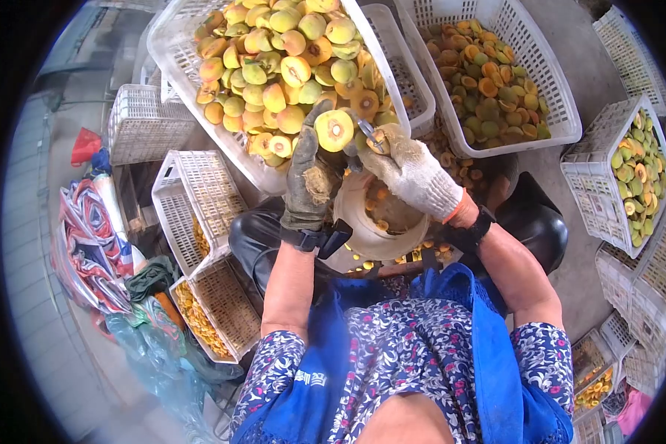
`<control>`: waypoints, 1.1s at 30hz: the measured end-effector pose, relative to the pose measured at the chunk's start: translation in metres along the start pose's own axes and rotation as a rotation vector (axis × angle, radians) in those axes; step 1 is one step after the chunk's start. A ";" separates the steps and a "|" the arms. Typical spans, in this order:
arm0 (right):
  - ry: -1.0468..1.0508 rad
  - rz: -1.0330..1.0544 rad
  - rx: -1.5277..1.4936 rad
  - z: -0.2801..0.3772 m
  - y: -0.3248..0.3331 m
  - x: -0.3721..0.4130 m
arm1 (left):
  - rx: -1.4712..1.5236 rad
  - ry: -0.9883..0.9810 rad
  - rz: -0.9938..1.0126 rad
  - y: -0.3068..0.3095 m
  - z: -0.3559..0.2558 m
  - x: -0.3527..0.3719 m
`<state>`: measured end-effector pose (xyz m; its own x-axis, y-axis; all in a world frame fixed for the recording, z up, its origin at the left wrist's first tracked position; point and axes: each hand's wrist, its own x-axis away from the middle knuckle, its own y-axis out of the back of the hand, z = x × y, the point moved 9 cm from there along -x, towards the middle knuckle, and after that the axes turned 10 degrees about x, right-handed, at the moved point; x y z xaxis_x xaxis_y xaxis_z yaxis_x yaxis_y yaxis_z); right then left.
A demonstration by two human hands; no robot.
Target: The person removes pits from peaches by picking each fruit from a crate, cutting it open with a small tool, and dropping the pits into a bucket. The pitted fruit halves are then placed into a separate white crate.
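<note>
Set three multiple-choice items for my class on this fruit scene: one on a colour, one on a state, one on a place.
1. The glove on the right hand, which grips a tool, is: A white; B green; C blue.
2. The fruit in the left hand is: A whole; B cut open; C wrapped.
3. The white bucket sits: A on a shelf; B below both hands; C in a crate.
Key: 1 A, pale knit glove; 2 B, its cut face shows; 3 B, the hands are above it.

The right hand (pixel 411 174) hides most of the tool (pixel 378 140), and the top edge crops the basket (pixel 172 53)
</note>
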<state>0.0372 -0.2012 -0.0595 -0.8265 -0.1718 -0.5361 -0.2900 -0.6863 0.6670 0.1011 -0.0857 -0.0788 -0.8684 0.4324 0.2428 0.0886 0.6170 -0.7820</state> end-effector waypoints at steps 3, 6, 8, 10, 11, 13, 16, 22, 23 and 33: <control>0.083 0.033 0.086 0.006 0.002 -0.001 | -0.181 -0.003 0.072 -0.002 0.008 -0.002; -0.002 0.018 0.076 0.000 -0.004 0.002 | -0.180 -0.077 0.052 -0.005 0.017 -0.003; -0.025 0.036 0.155 0.005 -0.002 0.003 | -0.212 -0.117 0.091 -0.004 0.020 -0.005; -0.044 0.055 0.233 0.005 -0.004 0.003 | -0.278 -0.160 0.077 -0.001 0.024 -0.004; -0.012 0.094 0.301 0.008 -0.011 0.005 | -0.386 -0.246 0.069 0.001 0.022 -0.003; 0.019 0.135 0.368 0.009 -0.017 0.008 | -1.136 -0.657 0.136 -0.030 0.012 0.014; 0.033 0.178 0.283 0.008 -0.026 0.011 | -0.915 -0.540 0.009 -0.018 0.014 0.011; -0.040 0.157 -0.049 0.000 -0.020 0.005 | -1.196 -0.703 0.089 -0.023 0.013 0.015; -0.058 0.226 -0.096 -0.003 -0.024 0.006 | -1.106 -0.639 0.065 -0.014 0.014 0.011; -0.501 0.402 -0.509 -0.021 -0.052 0.017 | -0.372 -0.196 -0.150 0.021 0.024 0.001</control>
<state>0.0486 -0.1832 -0.1142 -0.9732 -0.2194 0.0688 0.2289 -0.8970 0.3780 0.0900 -0.0878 -0.1088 -0.9578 0.2097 0.1966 0.0933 0.8736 -0.4775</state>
